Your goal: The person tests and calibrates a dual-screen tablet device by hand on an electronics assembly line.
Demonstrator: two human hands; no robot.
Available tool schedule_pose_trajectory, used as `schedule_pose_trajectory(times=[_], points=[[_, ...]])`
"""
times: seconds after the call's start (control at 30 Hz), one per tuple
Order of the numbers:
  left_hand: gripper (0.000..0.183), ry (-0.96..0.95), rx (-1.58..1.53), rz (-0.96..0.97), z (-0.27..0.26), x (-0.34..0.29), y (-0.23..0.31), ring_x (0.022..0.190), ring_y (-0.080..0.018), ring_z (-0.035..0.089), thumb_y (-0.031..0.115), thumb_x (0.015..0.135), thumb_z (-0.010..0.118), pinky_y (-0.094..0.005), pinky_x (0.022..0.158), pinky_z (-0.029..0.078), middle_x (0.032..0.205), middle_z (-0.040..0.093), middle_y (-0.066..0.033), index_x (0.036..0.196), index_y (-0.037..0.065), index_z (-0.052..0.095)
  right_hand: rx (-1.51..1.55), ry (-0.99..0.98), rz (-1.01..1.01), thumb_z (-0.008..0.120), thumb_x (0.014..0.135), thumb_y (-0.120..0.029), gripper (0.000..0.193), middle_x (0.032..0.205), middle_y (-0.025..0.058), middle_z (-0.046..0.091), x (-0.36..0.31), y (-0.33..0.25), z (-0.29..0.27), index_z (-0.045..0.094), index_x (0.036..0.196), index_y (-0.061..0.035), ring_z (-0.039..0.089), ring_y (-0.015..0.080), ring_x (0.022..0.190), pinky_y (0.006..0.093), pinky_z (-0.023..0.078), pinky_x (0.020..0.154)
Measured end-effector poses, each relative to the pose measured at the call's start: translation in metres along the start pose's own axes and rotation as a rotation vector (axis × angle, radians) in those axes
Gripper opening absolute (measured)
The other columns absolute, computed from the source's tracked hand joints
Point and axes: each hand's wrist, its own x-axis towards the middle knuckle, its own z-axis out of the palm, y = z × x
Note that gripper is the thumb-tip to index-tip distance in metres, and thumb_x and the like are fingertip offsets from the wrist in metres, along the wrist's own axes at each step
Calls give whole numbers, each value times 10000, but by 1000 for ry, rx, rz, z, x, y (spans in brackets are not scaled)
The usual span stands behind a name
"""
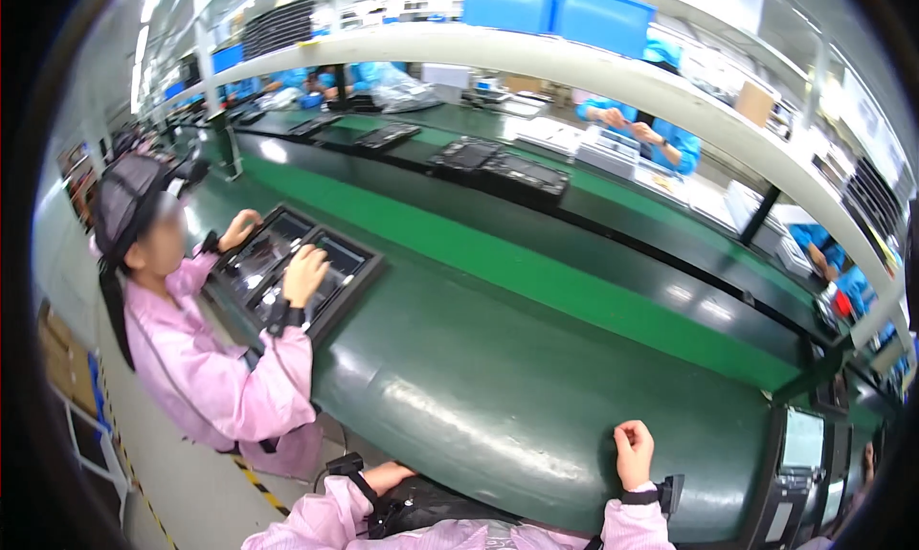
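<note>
My right hand (634, 454) rests over the green tabletop (536, 378) near its front edge. Its fingers are curled in toward the thumb, and nothing shows between them. A black band with a small box circles that wrist. Close to the front table edge, on the left, is my left hand (391, 475); its fingers are mostly hidden, so their state does not show. Pink sleeves cover both of my forearms. To the right of my right hand stand black trays (780, 493) with a pale flat panel (803, 439) on them.
At left a co-worker in pink (211, 359) has both hands over a black tray (349, 296) holding dark glossy panels. Beyond the green strip, a black line carries more trays (498, 167). People in blue work behind it. A white shelf beam (402, 57) holds blue bins (555, 14).
</note>
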Motion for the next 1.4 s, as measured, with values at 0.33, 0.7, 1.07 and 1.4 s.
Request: schedule_pose_trajectory(times=[0.33, 0.7, 1.07, 1.4], points=[[593, 10, 564, 148, 16, -22, -21, 1126, -226, 508, 425, 948, 512, -313, 963, 375, 1206, 583, -161, 1212, -105, 518, -34, -13, 4, 614, 853, -36, 58, 734, -22, 534, -3, -4, -3, 566, 820, -37, 474, 61, 656, 227, 395, 596], [523, -45, 297, 64, 45, -62, 18, 1105, -170, 518, 332, 934, 546, -270, 948, 384, 1219, 590, -110, 1294, -45, 505, -41, -45, -7, 594, 862, -33, 57, 715, -31, 526, -13, -5, -5, 553, 823, -28, 461, 50, 640, 209, 386, 596], [489, -136, 160, 96, 24, -46, -20, 1008, -144, 549, 353, 929, 553, -266, 888, 411, 1097, 631, -68, 1203, -51, 569, -51, -19, -23, 600, 855, -31, 52, 710, -25, 532, -25, -11, -3, 562, 822, -18, 468, 56, 633, 216, 396, 594], [476, -53, 181, -65, 8, -46, -13, 1160, -163, 492, 280, 954, 527, -277, 995, 374, 1312, 525, -81, 1305, -40, 493, -130, -18, -42, 622, 818, -11, 42, 695, 29, 520, -20, -14, -1, 589, 796, 5, 486, 104, 619, 254, 406, 575]])
